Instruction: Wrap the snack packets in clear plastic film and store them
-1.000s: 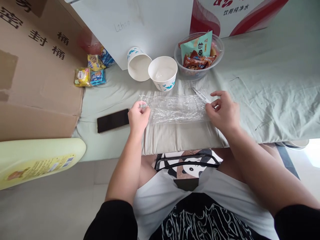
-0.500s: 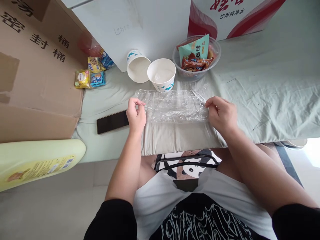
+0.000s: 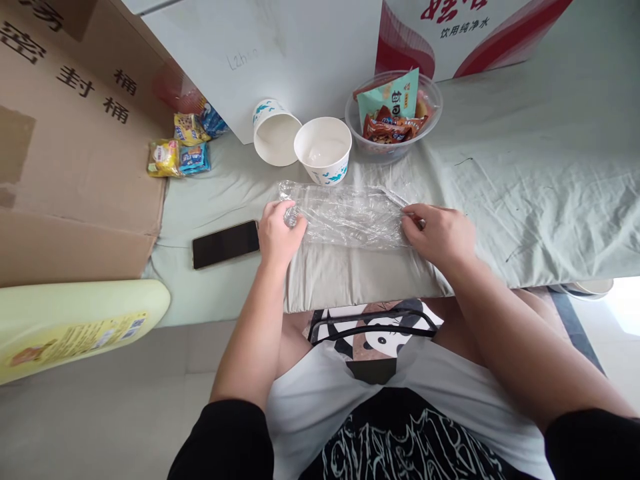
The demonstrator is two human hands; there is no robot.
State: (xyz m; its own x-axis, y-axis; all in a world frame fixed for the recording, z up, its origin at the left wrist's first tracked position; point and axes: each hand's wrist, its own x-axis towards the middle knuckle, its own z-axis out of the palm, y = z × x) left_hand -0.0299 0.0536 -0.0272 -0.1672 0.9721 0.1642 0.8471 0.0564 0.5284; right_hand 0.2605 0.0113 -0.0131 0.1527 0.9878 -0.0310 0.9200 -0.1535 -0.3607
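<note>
clear film (image 3: pixel 345 217), fingers (image 3: pixel 299 229) curled, at both ends

Behind the clear bowl (image 3: pixel 390 153) and to its right, we read 饮用纯净水 on a red-and-white carton (image 3: pixel 450 50), beneath cropped red characters. Inside the bowl, a mint-green packet (image 3: pixel 384 99) shows us 每, the character under it partly covered. Left of the bowl, a white carton (image 3: pixel 275 53) bears faint handwriting beginning "Lzh"; farther left, we make out 密, 封 and, twice, 桶 on a brown box (image 3: pixel 90 173).
</note>
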